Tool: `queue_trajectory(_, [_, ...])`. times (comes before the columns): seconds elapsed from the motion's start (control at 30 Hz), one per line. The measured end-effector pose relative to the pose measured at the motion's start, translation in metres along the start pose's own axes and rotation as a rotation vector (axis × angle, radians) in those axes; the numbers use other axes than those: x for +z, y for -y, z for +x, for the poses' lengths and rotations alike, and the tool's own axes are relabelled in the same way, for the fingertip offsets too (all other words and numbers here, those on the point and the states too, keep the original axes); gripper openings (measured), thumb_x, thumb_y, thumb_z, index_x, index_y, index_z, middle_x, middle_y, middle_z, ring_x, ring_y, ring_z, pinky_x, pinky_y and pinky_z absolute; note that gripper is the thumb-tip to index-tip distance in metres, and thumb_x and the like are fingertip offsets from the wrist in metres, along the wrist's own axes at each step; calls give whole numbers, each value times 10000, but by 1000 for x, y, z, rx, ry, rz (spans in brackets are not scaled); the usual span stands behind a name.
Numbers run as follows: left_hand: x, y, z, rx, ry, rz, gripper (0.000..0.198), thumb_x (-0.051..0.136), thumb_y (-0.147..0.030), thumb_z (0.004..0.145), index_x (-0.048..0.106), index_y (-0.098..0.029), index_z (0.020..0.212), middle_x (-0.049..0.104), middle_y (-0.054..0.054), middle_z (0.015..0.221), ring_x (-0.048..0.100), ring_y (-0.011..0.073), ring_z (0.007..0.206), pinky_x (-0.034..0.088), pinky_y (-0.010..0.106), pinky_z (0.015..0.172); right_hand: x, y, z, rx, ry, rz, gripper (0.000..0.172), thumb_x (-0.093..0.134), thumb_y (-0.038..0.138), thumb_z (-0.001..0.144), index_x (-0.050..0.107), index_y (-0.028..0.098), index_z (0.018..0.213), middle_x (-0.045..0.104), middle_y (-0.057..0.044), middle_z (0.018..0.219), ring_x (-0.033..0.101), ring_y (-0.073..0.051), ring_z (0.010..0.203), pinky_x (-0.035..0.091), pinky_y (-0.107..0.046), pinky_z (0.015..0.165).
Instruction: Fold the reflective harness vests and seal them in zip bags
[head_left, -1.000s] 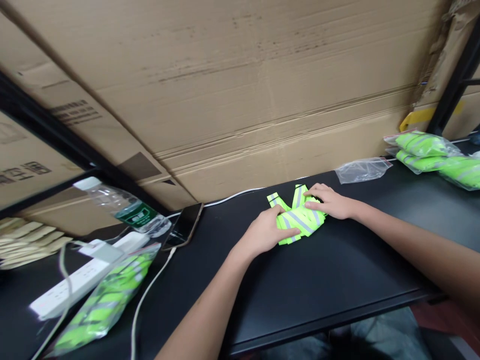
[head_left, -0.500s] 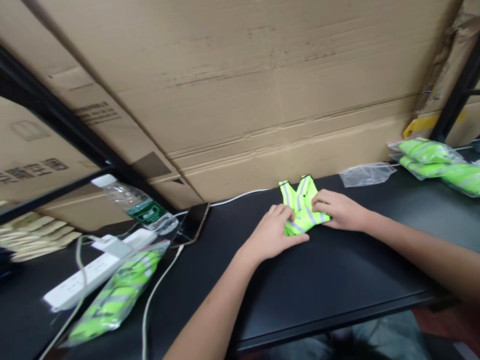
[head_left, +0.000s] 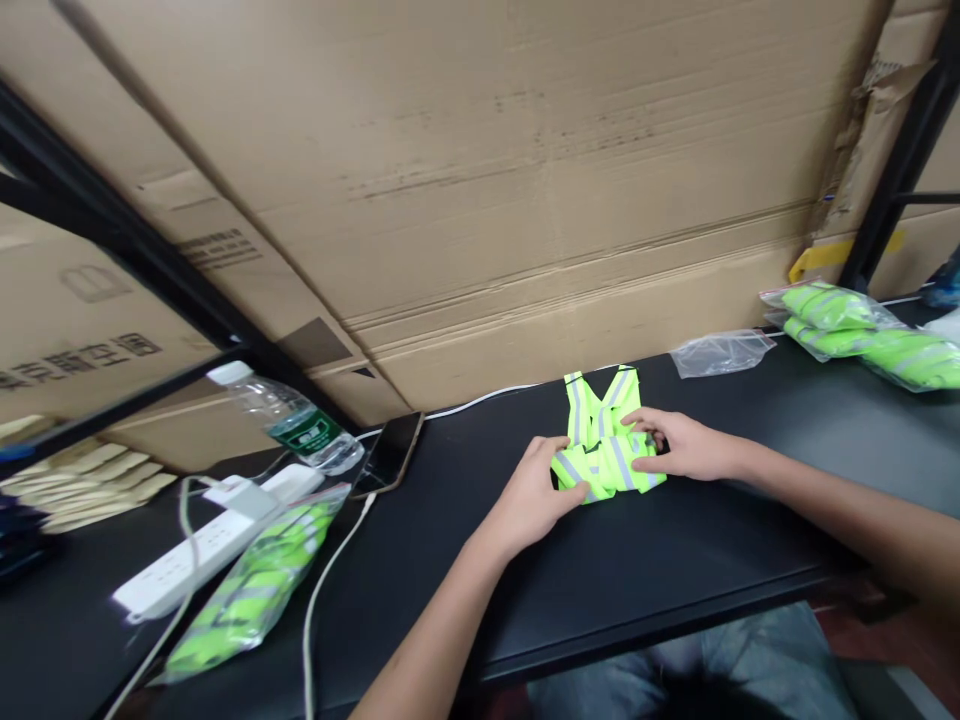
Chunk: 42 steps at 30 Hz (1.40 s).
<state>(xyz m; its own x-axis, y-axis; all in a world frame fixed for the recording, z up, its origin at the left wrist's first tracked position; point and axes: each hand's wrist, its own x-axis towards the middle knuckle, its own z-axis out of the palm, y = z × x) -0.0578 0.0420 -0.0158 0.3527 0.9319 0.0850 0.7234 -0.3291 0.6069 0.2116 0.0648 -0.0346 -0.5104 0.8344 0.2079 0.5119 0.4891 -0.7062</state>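
A folded neon-green vest with grey reflective stripes [head_left: 604,440] lies on the black table [head_left: 675,560], a little right of centre. My left hand [head_left: 536,495] pinches the left side of the bundle with thumb and fingers. From the other side, my right hand [head_left: 679,445] grips its right edge, fingers curled over the fabric. Two strap ends of the vest stick up at the back toward the cardboard wall.
An empty clear bag [head_left: 720,352] lies behind the vest at right. Bagged green vests [head_left: 862,330] are at far right, another bagged vest [head_left: 251,590] at left beside a white power strip [head_left: 210,540], a water bottle [head_left: 289,420], a phone [head_left: 394,450] and a white cable [head_left: 322,590]. Large cardboard boxes [head_left: 487,180] form the back wall.
Both hands have pressed the vest into a tighter bundle and now hold it by its sides. The camera view has shifted slightly, so objects sit a bit lower and further right.
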Motion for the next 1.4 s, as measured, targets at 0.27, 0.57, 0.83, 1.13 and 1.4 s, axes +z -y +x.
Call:
queue_trajectory(0.27, [13, -18, -30, 376, -102, 348, 231, 534, -103, 896, 615, -197, 1091, 588, 81, 1042, 587, 257, 989, 524, 418, 872, -1, 30, -29, -291, 69, -405, 342, 535, 120, 882, 647, 145, 1204, 633, -153, 1137, 571, -296, 1057, 482, -466, 903])
queue_trajectory(0.57, [18, -19, -68, 178, 30, -8, 330, 425, -334, 1041, 636, -323, 1294, 506, 67, 1473, 442, 273, 1380, 365, 508, 1150, -5, 28, -85, -179, 168, -277, 534, 439, 561, 1008, 469, 291, 1468, 425, -128, 1539, 374, -319, 1415, 367, -547, 1114])
queue_trajectory(0.83, [11, -30, -43, 71, 139, -63, 536, 733, -277, 757, 589, -194, 1266, 682, 52, 1014, 654, 244, 919, 534, 354, 792, -7, 33, -60, 101, 113, -117, 614, 735, 309, 765, 545, 181, 1334, 675, -109, 1183, 670, -262, 980, 549, -396, 839])
queue_trajectory(1.13, [21, -38, -41, 243, -41, 201, 431, 460, 61, 716, 588, -228, 1008, 597, 81, 1097, 545, 286, 1067, 439, 449, 943, 3, 31, -59, -297, -97, -503, 267, 543, 107, 876, 675, 191, 1092, 630, -148, 1101, 564, -298, 1032, 451, -452, 872])
queue_trajectory(1.4, [16, -42, -89, 327, 118, 95, 380, 660, -405, 912, 536, -247, 1235, 520, 117, 1388, 446, 327, 1292, 424, 487, 1038, 0, 38, -108, -302, 42, -471, 682, 574, 700, 879, 536, 254, 1393, 445, -166, 1514, 394, -390, 1370, 367, -566, 1066])
